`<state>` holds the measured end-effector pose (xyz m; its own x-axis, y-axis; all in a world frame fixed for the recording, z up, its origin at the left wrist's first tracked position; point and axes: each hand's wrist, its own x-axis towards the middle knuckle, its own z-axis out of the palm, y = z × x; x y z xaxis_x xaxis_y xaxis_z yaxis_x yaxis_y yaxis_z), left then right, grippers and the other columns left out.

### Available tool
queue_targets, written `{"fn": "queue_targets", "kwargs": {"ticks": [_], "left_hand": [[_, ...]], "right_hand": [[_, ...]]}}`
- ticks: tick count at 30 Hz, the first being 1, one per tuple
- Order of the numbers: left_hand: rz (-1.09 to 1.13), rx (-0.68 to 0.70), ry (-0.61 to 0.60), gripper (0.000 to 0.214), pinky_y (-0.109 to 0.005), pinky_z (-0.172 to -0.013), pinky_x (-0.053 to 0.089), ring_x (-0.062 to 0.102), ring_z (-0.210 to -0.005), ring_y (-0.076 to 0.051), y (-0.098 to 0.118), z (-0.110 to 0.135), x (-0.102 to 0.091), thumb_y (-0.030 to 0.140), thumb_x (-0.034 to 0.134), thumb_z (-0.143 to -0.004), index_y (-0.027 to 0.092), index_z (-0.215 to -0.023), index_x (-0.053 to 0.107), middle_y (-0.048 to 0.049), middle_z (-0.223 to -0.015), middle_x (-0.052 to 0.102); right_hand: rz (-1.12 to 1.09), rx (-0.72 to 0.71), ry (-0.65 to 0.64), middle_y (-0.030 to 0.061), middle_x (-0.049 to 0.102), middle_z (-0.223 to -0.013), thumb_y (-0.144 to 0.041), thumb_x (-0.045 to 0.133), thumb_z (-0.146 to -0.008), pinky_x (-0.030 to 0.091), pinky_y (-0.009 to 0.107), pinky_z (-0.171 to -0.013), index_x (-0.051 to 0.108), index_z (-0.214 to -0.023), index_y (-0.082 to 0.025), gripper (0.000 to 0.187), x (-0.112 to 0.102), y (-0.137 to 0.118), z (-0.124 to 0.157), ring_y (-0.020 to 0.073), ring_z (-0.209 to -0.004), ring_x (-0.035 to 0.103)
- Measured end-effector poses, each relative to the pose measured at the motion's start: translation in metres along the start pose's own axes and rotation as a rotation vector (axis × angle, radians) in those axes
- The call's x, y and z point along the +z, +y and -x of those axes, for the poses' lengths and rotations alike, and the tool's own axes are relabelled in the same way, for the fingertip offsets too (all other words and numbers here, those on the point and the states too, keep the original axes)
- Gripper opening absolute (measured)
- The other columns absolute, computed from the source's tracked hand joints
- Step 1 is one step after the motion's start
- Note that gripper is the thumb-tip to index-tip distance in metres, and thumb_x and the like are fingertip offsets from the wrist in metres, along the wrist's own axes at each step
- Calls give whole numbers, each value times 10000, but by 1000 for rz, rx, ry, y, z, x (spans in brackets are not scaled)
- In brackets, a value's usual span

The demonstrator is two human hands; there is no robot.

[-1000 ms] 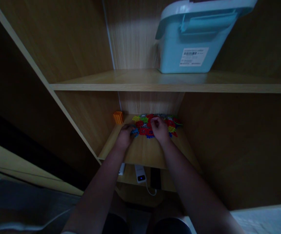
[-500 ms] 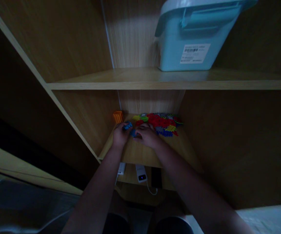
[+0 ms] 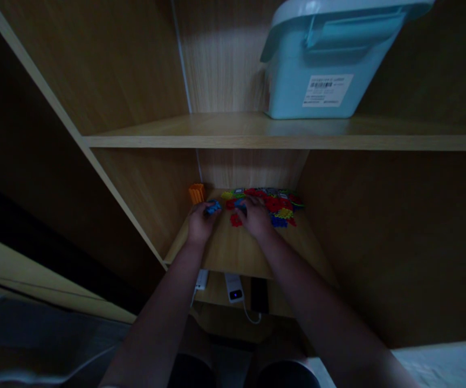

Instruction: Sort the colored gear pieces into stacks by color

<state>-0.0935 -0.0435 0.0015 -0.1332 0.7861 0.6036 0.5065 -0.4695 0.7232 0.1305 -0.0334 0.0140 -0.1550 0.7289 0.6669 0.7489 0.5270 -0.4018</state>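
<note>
My left hand (image 3: 201,220) is closed around a few blue snowflake-shaped plastic discs (image 3: 214,207) at the left side of the lower shelf. My right hand (image 3: 254,214) reaches over the left part of a spread of colourful discs (image 3: 275,203), mostly red with some yellow, green and blue. A blue disc (image 3: 240,203) shows at its fingertips, seemingly pinched there. Close below those fingers, a single red disc (image 3: 236,220) lies on the wood. Beyond my left hand stands an orange bundle of discs (image 3: 197,193) against the side wall.
The discs lie on a wooden shelf (image 3: 233,250) inside a cabinet. Overhead, another shelf (image 3: 225,141) carries a light blue lidded bin (image 3: 314,70). Beneath are a white power bank (image 3: 233,287) with a cable and a dark phone-like slab (image 3: 259,294).
My right hand has moved right and slightly away from me, over the discs, with a blue disc at its fingers. A red disc it hid now shows. My left hand stays about where it was.
</note>
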Motion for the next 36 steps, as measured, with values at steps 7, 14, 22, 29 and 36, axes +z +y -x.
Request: {"fn": "queue_targets", "kwargs": {"ticks": [7,14,22,29,36], "left_hand": [[-94,295,-229,209,-474,-1092,576,691,-1221,-285,24,4,7,228,768,-940,241,-1148,754,-127,-1269,733],[-332,425,-369,409,-506,-1103,574,636,-1282,-324,28,11,20,72,727,-892,217,-1270,669,-140,-1316,702],[-366,410,-317,502,-484,-1062,605,662,-1249,-312,28,13,22,123,744,-910,226,-1365,557,-131,-1269,692],[-321,389,-304,500,-497,-1085,599,668,-1254,-313,30,13,23,100,751,-892,204,-1344,563,-143,-1306,692],[-245,432,-282,516,-504,-1113,584,658,-1277,-307,30,13,22,50,750,-870,206,-1333,582,-136,-1326,695]], "right_hand": [[-402,58,-60,131,735,-1305,-486,701,-1002,622,440,-981,620,-1381,-253,452,6,-8,5,257,-1093,750],[-336,47,-218,94,775,-1241,-293,842,-857,602,436,-1011,667,-1321,-245,498,9,0,6,261,-1111,757],[-162,61,-189,121,792,-1151,-326,657,-1013,587,411,-1000,694,-1247,-225,257,5,-12,5,279,-1076,759],[-167,39,-195,171,747,-1301,-329,532,-1081,549,437,-1094,653,-1325,-196,303,14,-15,5,289,-1207,724],[-349,74,-194,117,733,-1317,-311,714,-959,547,446,-1101,648,-1338,-246,390,15,-13,4,274,-1229,708]]}}
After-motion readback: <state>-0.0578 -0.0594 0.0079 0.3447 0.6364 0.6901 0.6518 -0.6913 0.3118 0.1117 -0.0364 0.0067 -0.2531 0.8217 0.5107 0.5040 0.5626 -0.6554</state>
